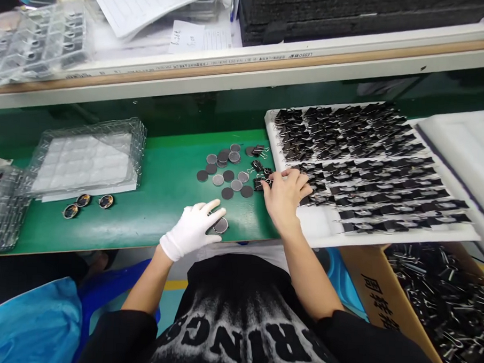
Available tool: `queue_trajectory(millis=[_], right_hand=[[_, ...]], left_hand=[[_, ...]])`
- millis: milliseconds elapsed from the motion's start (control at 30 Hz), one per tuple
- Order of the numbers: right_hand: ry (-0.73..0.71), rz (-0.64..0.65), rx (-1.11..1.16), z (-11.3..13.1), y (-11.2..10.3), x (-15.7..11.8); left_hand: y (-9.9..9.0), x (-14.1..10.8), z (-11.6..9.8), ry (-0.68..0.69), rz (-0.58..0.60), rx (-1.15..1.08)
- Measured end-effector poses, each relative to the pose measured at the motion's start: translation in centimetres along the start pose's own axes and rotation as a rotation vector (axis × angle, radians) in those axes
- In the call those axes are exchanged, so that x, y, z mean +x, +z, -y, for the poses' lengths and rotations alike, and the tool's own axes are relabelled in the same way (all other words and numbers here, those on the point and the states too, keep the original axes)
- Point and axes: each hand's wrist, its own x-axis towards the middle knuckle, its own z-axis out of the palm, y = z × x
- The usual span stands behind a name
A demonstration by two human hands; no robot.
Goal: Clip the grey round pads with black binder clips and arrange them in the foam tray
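Note:
My left hand (195, 227), in a white glove, is low over the green table near its front edge. Its thumb and fingers are around a round grey disc with a pale rim (221, 225). My bare right hand (285, 197) is at the left edge of a white foam tray (320, 222), its fingers bent and spread. Beside its thumb lie loose black binder clips (259, 183); what is under the fingertips is hidden. Between and beyond the hands, several dark and grey round discs (228, 175) are scattered on the table.
Rows of binder clips (348, 132) cover much of the foam tray. Clear plastic trays (86, 153) stand at left, near three round metal-rimmed pieces (106, 201). A cardboard box (376, 289) of clips is at lower right. A shelf edge (247, 69) crosses behind.

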Motion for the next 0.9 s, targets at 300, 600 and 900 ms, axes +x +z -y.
queue_trajectory(millis=[300, 600, 900], right_hand=[[0.065, 0.077, 0.248, -0.3, -3.3, -2.5], [0.056, 0.200, 0.249, 1.4, -0.2, -6.7], [-0.227, 0.075, 0.248, 3.5, 0.8, -2.4]], left_hand=[[1.3, 1.1, -0.1, -0.080, -0.074, 0.002], [2.6, 2.0, -0.9, -0.095, -0.117, -0.081], [2.2, 2.4, -0.9, -0.142, -0.083, -0.099]])
